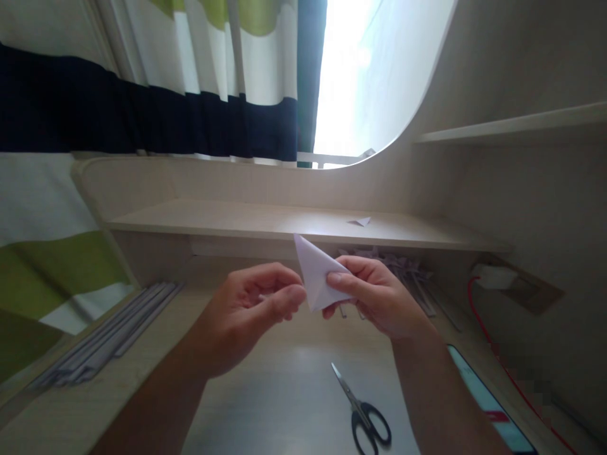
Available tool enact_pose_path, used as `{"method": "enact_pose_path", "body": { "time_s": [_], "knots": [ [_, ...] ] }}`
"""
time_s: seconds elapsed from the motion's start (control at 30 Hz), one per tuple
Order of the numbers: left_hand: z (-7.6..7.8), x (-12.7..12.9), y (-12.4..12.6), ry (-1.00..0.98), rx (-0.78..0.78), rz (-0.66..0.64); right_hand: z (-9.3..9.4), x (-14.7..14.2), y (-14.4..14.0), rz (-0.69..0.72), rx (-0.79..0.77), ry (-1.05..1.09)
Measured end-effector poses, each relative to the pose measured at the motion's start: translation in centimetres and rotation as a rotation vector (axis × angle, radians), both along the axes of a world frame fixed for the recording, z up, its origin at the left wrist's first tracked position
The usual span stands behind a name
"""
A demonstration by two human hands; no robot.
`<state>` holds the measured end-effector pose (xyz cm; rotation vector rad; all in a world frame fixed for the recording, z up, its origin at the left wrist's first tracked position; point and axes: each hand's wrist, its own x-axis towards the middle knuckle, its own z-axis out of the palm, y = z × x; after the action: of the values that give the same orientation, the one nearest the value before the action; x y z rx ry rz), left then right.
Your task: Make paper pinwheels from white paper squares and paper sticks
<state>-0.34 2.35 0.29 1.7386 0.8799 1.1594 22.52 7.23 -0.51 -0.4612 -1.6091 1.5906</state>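
Observation:
A folded white paper triangle (317, 273) is held up above the desk, its sharp point up and to the left. My right hand (374, 291) grips its right side, thumb flat on the near face and the fingers behind. My left hand (258, 309) is at the paper's left edge, fingers curled and thumb close to the forefinger. Something small and pale shows among the left fingers, too unclear to name. Whether the left fingertips touch the paper, I cannot tell. Below the hands, scissors (358, 404) with black handles lie on the desk, their blades closed.
Flat paper strips (114, 335) lie along the desk's left side. Folded paper pieces with stems (403, 265) are piled under the shelf (237, 218), which holds a small paper triangle (361, 222). At right are a lit phone or tablet (484, 392) and a red cable (493, 347).

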Motion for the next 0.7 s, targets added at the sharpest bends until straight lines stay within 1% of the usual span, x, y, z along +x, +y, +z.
{"method": "enact_pose_path", "body": {
  "time_s": [0.07,0.13,0.23,0.3,0.33,0.43,0.47,0.5,0.53,0.6,0.7],
  "knots": [
    [0.1,0.5,-0.3,0.059,-0.019,-0.022,0.0,0.0,-0.1,0.005,-0.004,0.009],
    [0.1,0.8,-0.5,0.075,-0.024,-0.018,0.1,0.0,-0.2,0.022,0.001,0.002],
    [0.0,1.0,-0.6,0.085,0.001,0.042,0.2,0.1,-0.3,0.053,0.027,-0.015],
    [0.0,1.0,-0.6,0.087,0.029,0.103,0.2,0.0,-0.4,0.031,0.072,-0.038],
    [0.0,1.0,-0.6,0.089,0.048,0.138,0.2,-0.1,-0.5,-0.014,0.11,-0.058],
    [0.0,1.0,-0.5,0.089,0.144,0.275,0.1,-0.6,-0.9,-0.239,0.236,-0.105],
    [0.0,1.0,-0.5,0.085,0.182,0.327,0.1,-0.8,-1.0,-0.294,0.259,-0.11],
    [0.0,1.0,-0.5,0.079,0.216,0.374,0.0,-1.0,-1.0,-0.317,0.266,-0.108],
    [-0.1,1.0,-0.5,0.066,0.244,0.412,-0.1,-1.1,-1.1,-0.309,0.26,-0.102],
    [-0.3,1.0,-0.4,0.032,0.275,0.44,-0.2,-1.2,-1.1,-0.24,0.233,-0.087],
    [-0.5,0.9,-0.5,-0.039,0.285,0.417,-0.4,-1.1,-0.8,-0.141,0.191,-0.048]
  ]
}}
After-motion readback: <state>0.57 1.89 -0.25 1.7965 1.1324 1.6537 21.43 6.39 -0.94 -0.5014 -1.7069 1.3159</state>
